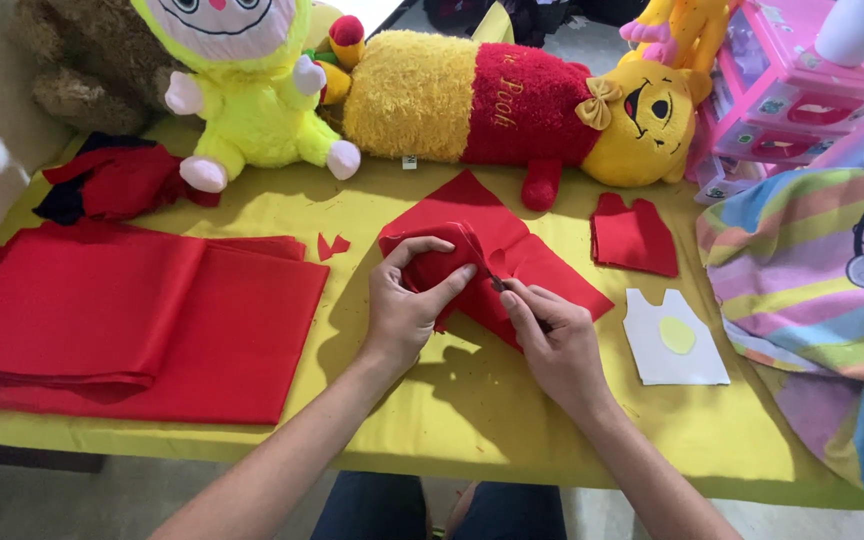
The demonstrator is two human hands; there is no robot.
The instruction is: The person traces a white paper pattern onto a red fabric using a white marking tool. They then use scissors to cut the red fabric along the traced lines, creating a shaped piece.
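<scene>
My left hand (409, 300) pinches a folded piece of red felt (482, 250) in the middle of the yellow table (452, 410). My right hand (552, 335) rests on the same felt just to the right, its fingers closed on a small dark tool, probably a needle or pen, whose tip (497, 284) touches the fabric. The tool is mostly hidden by the fingers. A small stack of cut red felt shapes (634, 236) lies to the right. Below it sits a white shirt-shaped paper template (672, 340) with a pale yellow circle.
A large folded red cloth (132, 320) covers the left of the table, with a tiny red scrap (331, 245) beside it. Plush toys line the back: a yellow-and-red bear (512, 105) and a yellow doll (242, 100). A striped blanket (812, 280) and pink plastic drawers (782, 90) stand right.
</scene>
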